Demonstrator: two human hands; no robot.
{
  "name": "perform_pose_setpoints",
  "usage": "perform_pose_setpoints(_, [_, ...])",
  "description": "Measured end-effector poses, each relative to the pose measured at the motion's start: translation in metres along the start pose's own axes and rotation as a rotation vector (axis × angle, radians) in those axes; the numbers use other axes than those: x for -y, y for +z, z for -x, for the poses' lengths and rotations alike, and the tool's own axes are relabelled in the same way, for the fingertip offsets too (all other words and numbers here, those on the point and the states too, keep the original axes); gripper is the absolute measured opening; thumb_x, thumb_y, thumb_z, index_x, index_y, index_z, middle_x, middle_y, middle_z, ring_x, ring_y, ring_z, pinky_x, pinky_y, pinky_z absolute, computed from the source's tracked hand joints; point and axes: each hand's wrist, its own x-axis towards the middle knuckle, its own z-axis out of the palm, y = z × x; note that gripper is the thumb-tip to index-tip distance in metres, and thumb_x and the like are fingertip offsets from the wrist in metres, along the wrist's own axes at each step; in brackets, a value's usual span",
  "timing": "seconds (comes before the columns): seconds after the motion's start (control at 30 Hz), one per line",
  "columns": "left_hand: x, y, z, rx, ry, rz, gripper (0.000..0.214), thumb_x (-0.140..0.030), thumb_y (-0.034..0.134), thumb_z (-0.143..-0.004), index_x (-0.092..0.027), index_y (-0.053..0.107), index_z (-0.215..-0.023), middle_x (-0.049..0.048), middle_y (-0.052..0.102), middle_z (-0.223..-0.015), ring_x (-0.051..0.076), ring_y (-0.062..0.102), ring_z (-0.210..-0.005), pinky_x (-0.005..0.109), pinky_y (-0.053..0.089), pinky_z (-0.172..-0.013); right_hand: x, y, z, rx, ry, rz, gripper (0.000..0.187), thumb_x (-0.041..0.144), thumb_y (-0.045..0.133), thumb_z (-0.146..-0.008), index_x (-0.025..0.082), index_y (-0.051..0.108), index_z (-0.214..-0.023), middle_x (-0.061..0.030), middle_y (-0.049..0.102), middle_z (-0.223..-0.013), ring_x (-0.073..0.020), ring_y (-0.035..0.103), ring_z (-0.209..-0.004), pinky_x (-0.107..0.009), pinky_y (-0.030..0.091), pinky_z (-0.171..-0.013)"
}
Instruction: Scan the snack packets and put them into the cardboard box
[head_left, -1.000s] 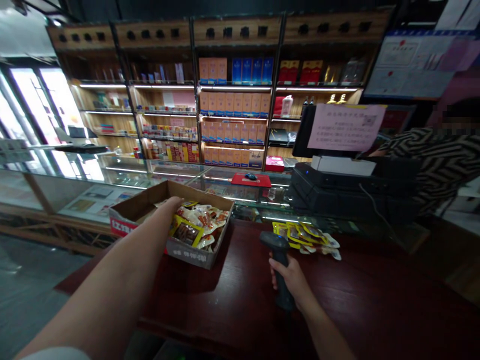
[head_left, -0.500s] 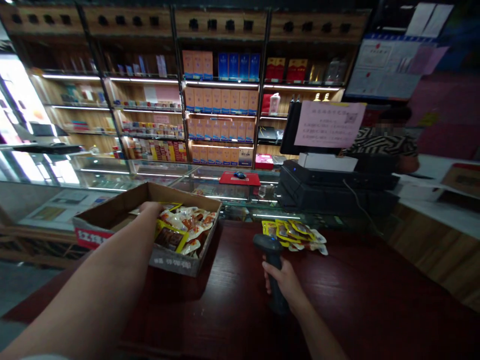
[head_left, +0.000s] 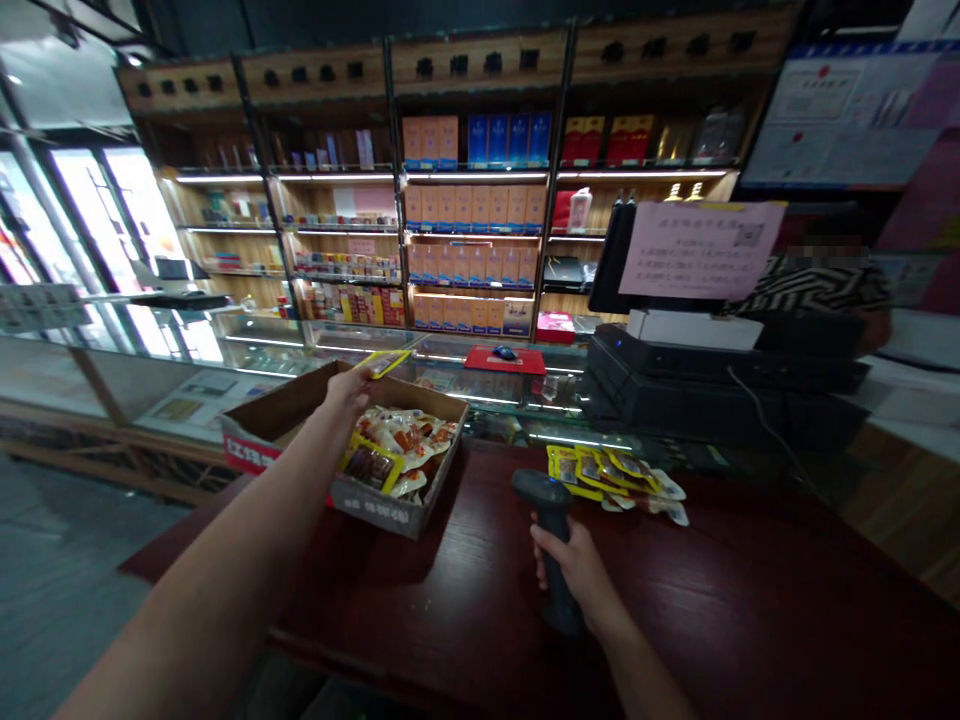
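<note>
My left hand [head_left: 349, 392] is closed on a yellow-edged snack packet [head_left: 387, 362], held just above an open cardboard box [head_left: 379, 512]. Inside the box lie several white snack packets [head_left: 409, 432] and a yellow packet with dark contents [head_left: 369, 466]. My right hand [head_left: 571, 562] grips the handle of a dark barcode scanner [head_left: 551, 500], its head pointing toward the far side of the table. Beyond the scanner, a pile of yellow and clear snack packets [head_left: 604, 470] lies on the dark red table [head_left: 480, 590].
A glass counter [head_left: 337, 345] runs behind the table, with a mouse [head_left: 504, 353] on a red mat [head_left: 480, 362]. At the right stand a monitor with a pink notice [head_left: 697, 250] and a black cash drawer [head_left: 645, 385]. Behind them is a person in a patterned shirt [head_left: 817, 285].
My left hand has risen from inside the box with a yellow-edged packet in it. The view has shifted left. The scanner stays in my right hand.
</note>
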Motion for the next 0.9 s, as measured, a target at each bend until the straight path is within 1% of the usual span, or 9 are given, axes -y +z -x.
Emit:
perform_pose_setpoints(0.13, [0.021,0.021,0.054,0.177,-0.151,0.194,0.025,0.007,0.046,-0.071,-0.006,0.056,-0.089,0.0051,0.062,-0.072,0.008,0.06,-0.064,0.014,0.052,-0.058,0.001,-0.002,0.003,0.017,-0.038,-0.052,0.046,0.042,0.071,-0.061,0.014,0.053,-0.093,0.0058,0.055,-0.051,-0.0107,0.05,-0.037,-0.023,0.042,-0.035])
perform_pose_setpoints(0.2, [0.038,0.028,0.086,0.263,-0.343,0.265,0.029,0.007,0.046,-0.069,-0.007,0.057,-0.092,0.0058,0.064,-0.075,0.009,0.062,-0.064,0.014,0.052,-0.058,0.003,-0.006,0.005,0.0,-0.062,-0.088,0.048,0.043,0.072,-0.061,0.014,0.053,-0.095,0.0059,0.055,-0.052,-0.0103,0.05,-0.037,-0.023,0.042,-0.035])
perform_pose_setpoints(0.33, [0.086,0.032,0.146,0.418,-0.446,0.394,0.036,0.008,0.044,-0.067,-0.009,0.056,-0.096,0.0069,0.067,-0.083,0.013,0.065,-0.07,0.02,0.055,-0.065,0.009,-0.017,0.01,-0.073,-0.085,-0.147,0.054,0.044,0.074,-0.059,0.013,0.054,-0.099,0.0062,0.055,-0.052,-0.0099,0.05,-0.038,-0.022,0.043,-0.036])
perform_pose_setpoints(0.43, [0.132,0.029,0.174,0.543,-0.489,0.399,0.038,0.006,0.048,-0.068,-0.013,0.056,-0.099,0.0062,0.068,-0.087,0.016,0.067,-0.074,0.029,0.056,-0.071,0.009,-0.023,0.012,-0.111,-0.104,-0.182,0.056,0.044,0.076,-0.059,0.013,0.054,-0.1,0.0061,0.055,-0.053,-0.0093,0.05,-0.039,-0.023,0.044,-0.038])
perform_pose_setpoints(0.5, [0.163,0.026,0.18,0.575,-0.509,0.371,0.032,0.002,0.052,-0.071,-0.013,0.056,-0.099,0.007,0.069,-0.087,0.017,0.067,-0.073,0.032,0.056,-0.073,0.008,-0.026,0.012,-0.106,-0.107,-0.183,0.056,0.043,0.075,-0.059,0.013,0.054,-0.101,0.0062,0.055,-0.054,-0.0093,0.05,-0.039,-0.023,0.044,-0.038])
perform_pose_setpoints(0.57, [0.191,0.022,0.176,0.541,-0.48,0.319,0.024,-0.003,0.057,-0.073,-0.012,0.056,-0.095,0.0075,0.069,-0.084,0.017,0.067,-0.07,0.033,0.056,-0.072,0.006,-0.026,0.012,-0.075,-0.089,-0.141,0.054,0.043,0.074,-0.059,0.014,0.054,-0.1,0.0062,0.055,-0.053,-0.0095,0.05,-0.038,-0.023,0.044,-0.037])
perform_pose_setpoints(0.67, [0.219,0.017,0.163,0.481,-0.439,0.27,0.019,-0.007,0.058,-0.075,-0.012,0.057,-0.094,0.0083,0.069,-0.084,0.018,0.067,-0.069,0.035,0.055,-0.072,0.002,-0.023,0.011,-0.003,-0.031,-0.012,0.05,0.044,0.072,-0.059,0.014,0.053,-0.094,0.0066,0.054,-0.05,-0.0103,0.05,-0.037,-0.022,0.042,-0.035])
perform_pose_setpoints(0.77, [0.229,0.013,0.153,0.486,-0.436,0.299,0.022,-0.01,0.056,-0.078,-0.013,0.057,-0.099,0.009,0.068,-0.087,0.019,0.068,-0.071,0.038,0.055,-0.073,-0.005,-0.015,0.011,0.05,0.019,0.09,0.047,0.044,0.069,-0.059,0.015,0.052,-0.092,0.0076,0.053,-0.049,-0.0106,0.05,-0.036,-0.022,0.041,-0.034])
perform_pose_setpoints(0.9, [0.227,0.011,0.153,0.49,-0.429,0.32,0.028,-0.009,0.055,-0.077,-0.016,0.055,-0.104,0.0066,0.069,-0.086,0.018,0.067,-0.069,0.038,0.055,-0.071,-0.011,-0.006,0.013,0.07,0.038,0.126,0.045,0.044,0.066,-0.061,0.016,0.05,-0.092,0.0082,0.053,-0.049,-0.0104,0.05,-0.036,-0.021,0.041,-0.034])
